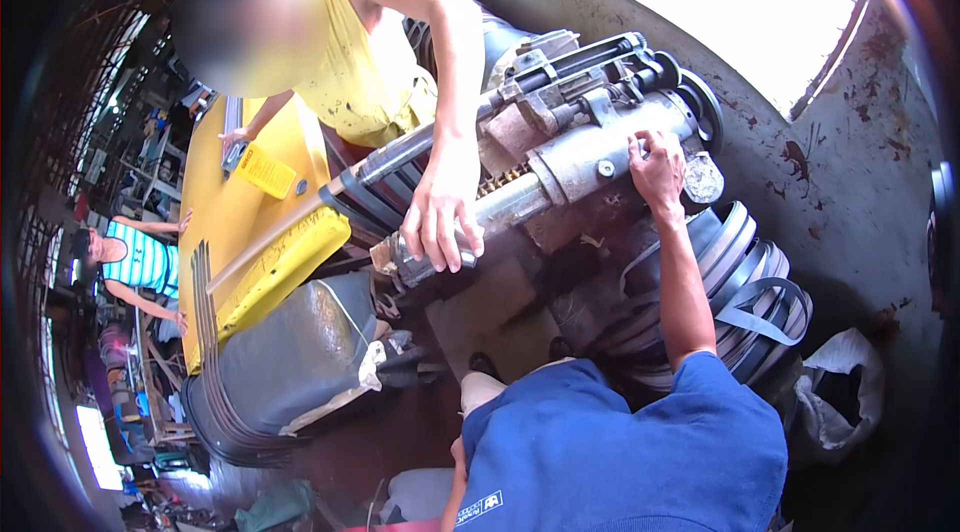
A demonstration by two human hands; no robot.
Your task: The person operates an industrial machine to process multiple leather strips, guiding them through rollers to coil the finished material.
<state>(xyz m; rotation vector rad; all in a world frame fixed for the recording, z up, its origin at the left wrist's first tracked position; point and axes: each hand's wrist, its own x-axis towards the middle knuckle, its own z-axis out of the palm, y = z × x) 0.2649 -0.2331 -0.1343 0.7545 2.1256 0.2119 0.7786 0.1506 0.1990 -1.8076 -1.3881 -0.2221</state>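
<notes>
- Metal machine [590, 157] set between the wearer and a co-worker in a yellow top [375, 82]; long axis slants across the view, lower left to upper right.
- Wheel [702, 112] at its upper-right end; narrower shaft [515, 202] points lower left, toward the dark padded roll [290, 357].
- Right hand [658, 170] on the thick cylinder near the wheel, fingers [650, 139] bent over the metal; cannot tell how far they open or whether they grip.
- Left hand out of view; its fingers' state cannot be told.
- Co-worker's near hand [440, 222] lies over the shaft's lower-left end, fingers spread.
- Long rod [385, 162] runs roughly the same way as the machine, on the co-worker's side, its pale end over the yellow counter [205, 202].
- Yellow container [264, 170] on that counter.
- Coiled dark strips [755, 277] beside the wearer's right arm; white sack [865, 362] near them.
</notes>
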